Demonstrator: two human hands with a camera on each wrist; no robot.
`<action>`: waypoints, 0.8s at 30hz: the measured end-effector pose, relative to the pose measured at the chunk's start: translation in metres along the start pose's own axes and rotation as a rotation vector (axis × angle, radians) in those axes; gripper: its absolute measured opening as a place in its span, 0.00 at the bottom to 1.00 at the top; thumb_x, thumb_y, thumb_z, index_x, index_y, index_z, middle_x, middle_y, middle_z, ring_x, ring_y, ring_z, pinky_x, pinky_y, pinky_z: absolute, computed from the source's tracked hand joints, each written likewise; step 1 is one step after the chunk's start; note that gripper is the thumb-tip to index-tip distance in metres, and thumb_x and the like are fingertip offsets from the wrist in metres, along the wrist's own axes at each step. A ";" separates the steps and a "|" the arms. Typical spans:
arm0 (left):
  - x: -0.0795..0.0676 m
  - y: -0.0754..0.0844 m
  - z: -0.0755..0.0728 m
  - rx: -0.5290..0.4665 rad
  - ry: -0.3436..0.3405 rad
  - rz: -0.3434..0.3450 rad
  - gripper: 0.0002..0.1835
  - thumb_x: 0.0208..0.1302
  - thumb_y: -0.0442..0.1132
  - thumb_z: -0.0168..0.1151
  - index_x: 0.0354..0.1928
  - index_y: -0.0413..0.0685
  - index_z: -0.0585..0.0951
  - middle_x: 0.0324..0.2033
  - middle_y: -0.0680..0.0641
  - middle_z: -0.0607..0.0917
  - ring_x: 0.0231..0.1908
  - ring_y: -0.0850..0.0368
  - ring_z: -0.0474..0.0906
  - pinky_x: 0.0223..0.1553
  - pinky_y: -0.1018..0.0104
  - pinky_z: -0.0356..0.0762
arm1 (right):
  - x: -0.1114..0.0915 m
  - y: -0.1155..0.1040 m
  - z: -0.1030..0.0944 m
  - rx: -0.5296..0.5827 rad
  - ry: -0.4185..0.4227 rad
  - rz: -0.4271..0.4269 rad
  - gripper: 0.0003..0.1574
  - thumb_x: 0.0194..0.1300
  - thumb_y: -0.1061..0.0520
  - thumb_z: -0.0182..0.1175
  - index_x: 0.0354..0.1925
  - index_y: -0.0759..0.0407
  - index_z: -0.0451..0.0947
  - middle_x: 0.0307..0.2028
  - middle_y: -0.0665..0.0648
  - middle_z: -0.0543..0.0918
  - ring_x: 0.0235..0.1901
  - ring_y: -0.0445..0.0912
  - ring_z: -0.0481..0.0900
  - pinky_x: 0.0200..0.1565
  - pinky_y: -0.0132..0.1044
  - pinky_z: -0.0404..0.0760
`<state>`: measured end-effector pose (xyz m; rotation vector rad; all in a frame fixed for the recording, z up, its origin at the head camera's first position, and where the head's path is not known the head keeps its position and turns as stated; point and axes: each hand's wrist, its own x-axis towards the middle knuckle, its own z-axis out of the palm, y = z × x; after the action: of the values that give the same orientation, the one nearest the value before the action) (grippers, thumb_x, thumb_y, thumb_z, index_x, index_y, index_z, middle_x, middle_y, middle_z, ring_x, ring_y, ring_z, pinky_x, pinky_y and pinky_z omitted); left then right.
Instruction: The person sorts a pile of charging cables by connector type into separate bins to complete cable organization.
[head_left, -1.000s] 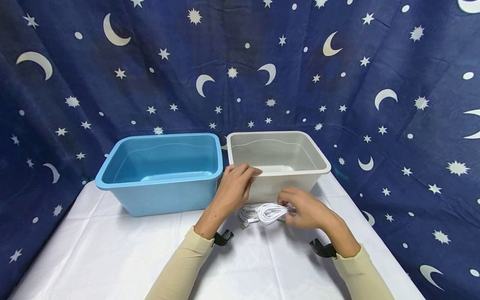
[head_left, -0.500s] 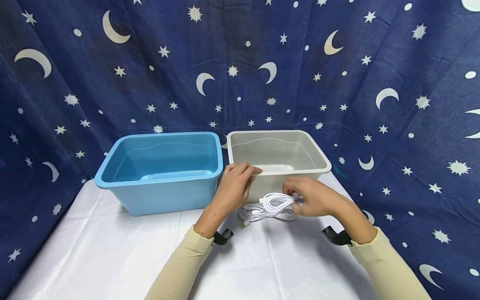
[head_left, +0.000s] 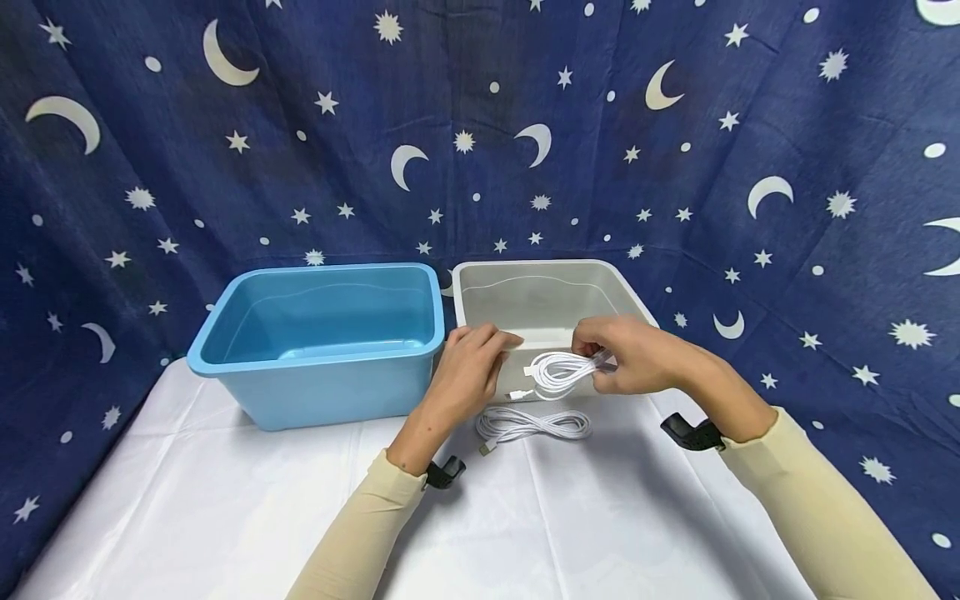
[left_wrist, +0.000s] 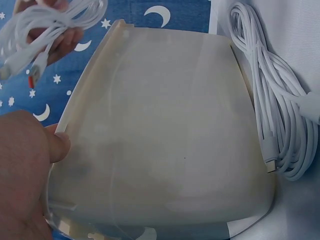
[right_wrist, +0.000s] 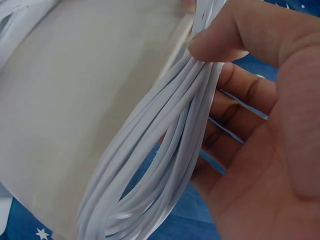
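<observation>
My left hand holds the front rim of the grey plastic bin. In the left wrist view its thumb lies against the outside of the bin wall. My right hand pinches a coiled white USB cable in front of the bin's front rim, above the table. A plug end dangles from that coil. In the right wrist view, thumb and fingers squeeze the gathered cable strands. A second coiled white cable lies on the table just before the bin, its metal plug pointing left.
A blue plastic bin stands to the left of the grey one. Both are on a table with a white cloth. Behind them hangs a dark blue curtain with moons and stars.
My right hand has lifted one coiled cable off the other, up and slightly right, to the height of the grey bin's front rim. The left hand has stayed on the rim.
</observation>
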<state>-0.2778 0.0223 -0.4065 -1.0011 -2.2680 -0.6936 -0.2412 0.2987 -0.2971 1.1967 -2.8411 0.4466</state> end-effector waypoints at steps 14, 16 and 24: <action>0.000 0.000 0.001 -0.012 0.001 -0.001 0.15 0.77 0.31 0.59 0.57 0.54 0.85 0.44 0.53 0.84 0.48 0.54 0.82 0.61 0.51 0.70 | 0.033 0.026 -0.026 0.083 -0.033 0.055 0.16 0.50 0.70 0.65 0.35 0.52 0.82 0.32 0.46 0.82 0.37 0.44 0.80 0.48 0.46 0.83; 0.001 0.000 0.000 -0.013 -0.001 -0.004 0.15 0.78 0.32 0.59 0.58 0.54 0.85 0.44 0.53 0.84 0.47 0.54 0.82 0.62 0.51 0.70 | 0.039 0.031 -0.027 0.081 -0.032 0.063 0.15 0.50 0.70 0.65 0.35 0.53 0.82 0.32 0.47 0.83 0.37 0.44 0.81 0.48 0.46 0.83; 0.001 -0.002 0.000 0.009 0.010 0.010 0.11 0.80 0.36 0.59 0.56 0.52 0.85 0.42 0.52 0.83 0.44 0.55 0.81 0.60 0.51 0.70 | 0.052 0.048 -0.029 0.123 -0.049 0.113 0.15 0.52 0.70 0.65 0.37 0.55 0.83 0.35 0.51 0.84 0.39 0.46 0.82 0.53 0.48 0.82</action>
<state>-0.2796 0.0218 -0.4062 -1.0011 -2.2540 -0.6822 -0.3144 0.3018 -0.2744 1.0819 -2.9736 0.6129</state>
